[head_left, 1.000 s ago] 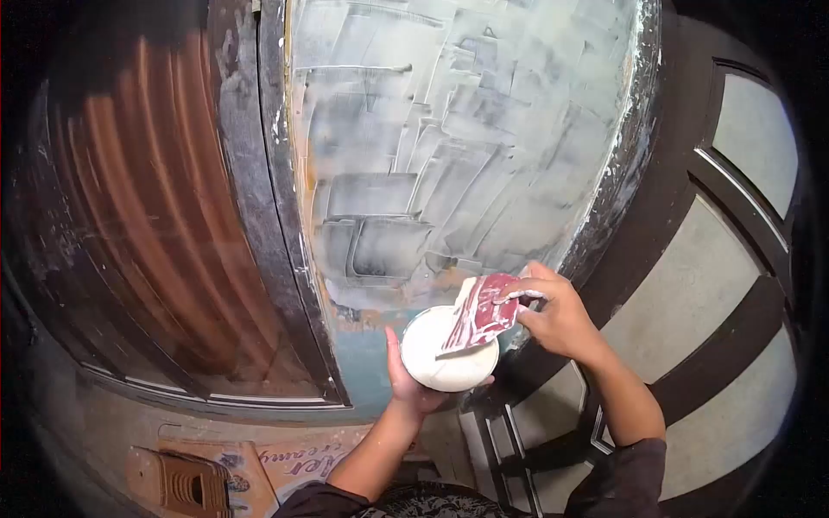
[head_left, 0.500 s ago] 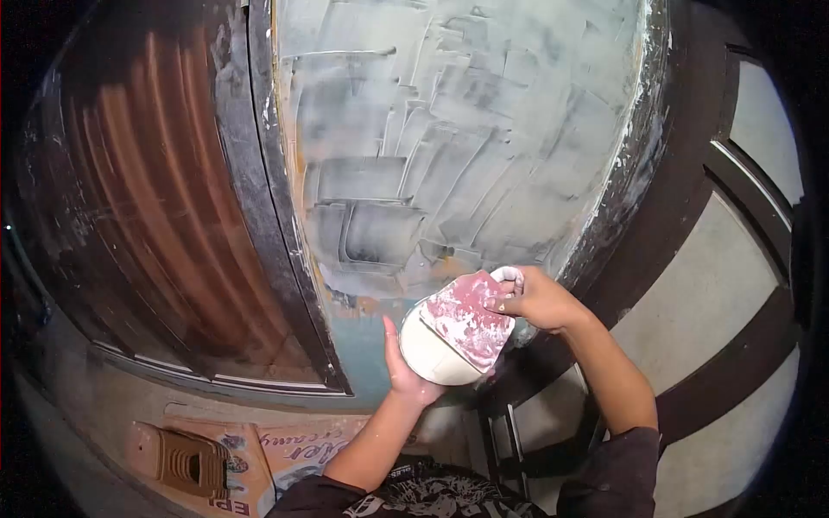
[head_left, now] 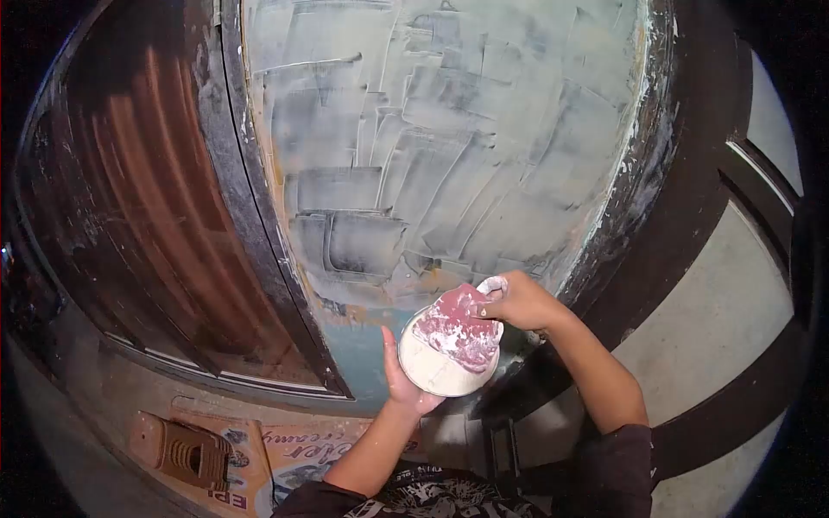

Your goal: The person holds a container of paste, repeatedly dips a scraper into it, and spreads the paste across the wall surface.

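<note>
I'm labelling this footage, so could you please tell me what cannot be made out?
Head view: most fingers of the left hand, hidden beneath the container.
Head view: paste under the red scraper, covered by it.
Head view: the top of the wall, cut off by the upper edge.
Head view: lettering on the shirt, too small to read.

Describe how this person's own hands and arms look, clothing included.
Both the left hand and right hand are ungloved, with white smears on a right finger. The forearms are bare, with no watch or bracelet visible. The dark left sleeve and right sleeve belong to a shirt with a pale print on its front.
</note>
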{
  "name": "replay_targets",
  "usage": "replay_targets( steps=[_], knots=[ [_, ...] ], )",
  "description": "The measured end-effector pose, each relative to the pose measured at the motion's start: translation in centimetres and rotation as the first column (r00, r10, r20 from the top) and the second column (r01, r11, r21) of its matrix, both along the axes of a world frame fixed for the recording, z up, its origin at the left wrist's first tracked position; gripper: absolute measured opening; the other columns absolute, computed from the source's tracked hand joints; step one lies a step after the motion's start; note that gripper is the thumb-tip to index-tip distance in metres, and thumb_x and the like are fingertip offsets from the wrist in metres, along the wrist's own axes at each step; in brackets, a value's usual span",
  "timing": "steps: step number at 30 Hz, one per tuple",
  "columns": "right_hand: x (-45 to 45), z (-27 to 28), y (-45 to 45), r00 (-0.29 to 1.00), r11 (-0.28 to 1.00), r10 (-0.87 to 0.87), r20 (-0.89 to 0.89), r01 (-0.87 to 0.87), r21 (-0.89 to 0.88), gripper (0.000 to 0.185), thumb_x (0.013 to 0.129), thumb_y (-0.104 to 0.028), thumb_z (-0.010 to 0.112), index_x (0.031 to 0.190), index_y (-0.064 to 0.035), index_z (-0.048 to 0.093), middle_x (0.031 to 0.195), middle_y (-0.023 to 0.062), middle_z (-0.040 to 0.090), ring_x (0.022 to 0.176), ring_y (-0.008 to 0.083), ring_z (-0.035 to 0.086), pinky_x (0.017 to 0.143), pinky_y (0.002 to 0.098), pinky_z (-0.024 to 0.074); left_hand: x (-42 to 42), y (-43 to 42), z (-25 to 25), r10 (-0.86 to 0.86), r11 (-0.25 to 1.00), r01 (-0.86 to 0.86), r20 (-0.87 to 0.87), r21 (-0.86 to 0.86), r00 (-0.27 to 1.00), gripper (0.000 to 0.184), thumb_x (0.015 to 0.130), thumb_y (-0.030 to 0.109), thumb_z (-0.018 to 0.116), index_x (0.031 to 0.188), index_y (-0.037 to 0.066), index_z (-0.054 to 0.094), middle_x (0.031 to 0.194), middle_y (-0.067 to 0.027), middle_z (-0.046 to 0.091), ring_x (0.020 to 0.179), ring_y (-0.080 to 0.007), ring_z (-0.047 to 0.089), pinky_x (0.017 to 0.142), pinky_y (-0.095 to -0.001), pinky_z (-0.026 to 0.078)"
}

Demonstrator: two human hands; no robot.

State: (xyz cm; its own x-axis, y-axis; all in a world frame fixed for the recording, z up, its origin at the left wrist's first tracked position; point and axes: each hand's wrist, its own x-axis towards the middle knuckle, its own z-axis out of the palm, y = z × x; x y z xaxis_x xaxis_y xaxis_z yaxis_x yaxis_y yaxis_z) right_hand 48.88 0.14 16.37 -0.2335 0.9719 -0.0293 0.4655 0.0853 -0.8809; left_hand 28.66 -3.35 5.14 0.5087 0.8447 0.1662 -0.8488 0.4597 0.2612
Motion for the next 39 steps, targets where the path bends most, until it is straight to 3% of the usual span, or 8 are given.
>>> replay_targets(
  steps=[8,11,15,26,32,35,37,39],
  knots=[
    [0.9,0.1,0.6,1.0,0.999,0.018,-0.01,-0.018,-0.041,0.022,0.081,-0.007,0.074,0.099,0.0046,0.073,0.084,0.0036,0.072,0.076,0.0083,0.062,0.071,0.0281,0.0507,1.0,0.0,-0.2,-0.049,0.998,0.048,0.015,0.036,0.999,0.1,0.09,0.083,0.028,0.153,0.005,0.035,0.152,-0.017,0.044,0.136,-0.0377,0.048,0.112,-0.0561,0.038],
    [0.7,0.4,0.5,0.98,0.998,-0.014,0.198,0.002,0.064,0.022,0.079,-0.006,0.075,0.099,0.0047,0.072,0.084,0.005,0.073,0.077,0.01,0.063,0.072,0.0286,0.0515,0.9,0.1,-0.3,-0.095,0.995,0.093,0.038,0.039,0.995,0.103,0.087,0.085,0.028,0.155,0.008,0.032,0.155,-0.0174,0.04,0.136,-0.0431,0.045,0.106,-0.0718,0.035],
    [0.8,0.0,1.0,1.0,0.999,0.025,0.009,-0.025,0.032,0.023,0.078,-0.01,0.075,0.096,0.0051,0.072,0.081,0.0107,0.073,0.076,0.0145,0.066,0.073,0.0315,0.0533,1.0,-0.1,-0.1,-0.04,0.999,0.04,-0.039,-0.011,0.998,0.103,0.086,0.087,0.028,0.156,0.012,0.029,0.157,-0.0167,0.036,0.137,-0.0461,0.042,0.098,-0.0825,0.032],
    [-0.3,-0.2,1.0,0.98,0.99,0.091,0.178,-0.109,0.095,0.024,0.08,-0.007,0.074,0.1,0.0053,0.071,0.087,0.008,0.073,0.077,0.0123,0.064,0.073,0.0303,0.0529,-0.3,-0.1,-0.2,-0.123,0.991,0.122,0.015,0.044,0.992,0.105,0.082,0.09,0.029,0.158,0.016,0.026,0.159,-0.0162,0.032,0.138,-0.0488,0.039,0.097,-0.0855,0.029],
    [-0.6,3.8,-1.0,0.993,0.988,0.095,-0.066,-0.086,0.128,0.02,0.088,-0.002,0.071,0.107,-0.0001,0.064,0.092,0.0032,0.07,0.084,0.01,0.062,0.075,0.0285,0.0507,-1.5,0.4,-1.2,-0.104,0.994,0.104,0.004,0.025,0.995,0.108,0.081,0.091,0.028,0.158,0.016,0.025,0.16,-0.0179,0.03,0.139,-0.0512,0.037,0.097,-0.0849,0.03],
    [-1.9,2.8,-1.4,0.967,0.926,-0.095,0.236,-0.001,0.377,0.019,0.087,0.001,0.067,0.105,-0.0015,0.064,0.092,0.009,0.068,0.085,0.0194,0.064,0.077,0.0345,0.0514,-2.0,1.5,-3.4,-0.092,0.996,0.092,0.01,0.019,0.996,0.108,0.08,0.092,0.027,0.157,0.015,0.028,0.159,-0.0188,0.032,0.138,-0.0512,0.038,0.098,-0.0843,0.03],
    [-2.8,-1.2,1.1,0.882,0.62,-0.114,0.457,-0.297,0.726,0.029,0.085,0.0,0.063,0.113,-0.0039,0.064,0.105,0.0209,0.067,0.099,0.0386,0.063,0.088,0.0418,0.051,-2.6,1.9,-4.8,-0.048,0.999,0.048,-0.007,-0.017,0.999,0.11,0.079,0.093,0.027,0.156,0.015,0.031,0.158,-0.0191,0.034,0.138,-0.051,0.039,0.098,-0.0838,0.03],
    [-3.9,-2.5,2.3,0.855,0.607,-0.132,0.502,-0.33,0.722,0.026,0.082,0.0,0.062,0.108,-0.0032,0.065,0.103,0.019,0.066,0.1,0.0394,0.061,0.087,0.0458,0.0499,-3.1,1.9,-5.8,-0.027,0.999,0.026,-0.025,-0.044,0.999,0.11,0.078,0.094,0.028,0.155,0.015,0.032,0.157,-0.019,0.035,0.138,-0.0506,0.039,0.098,-0.084,0.03]
  ],
)
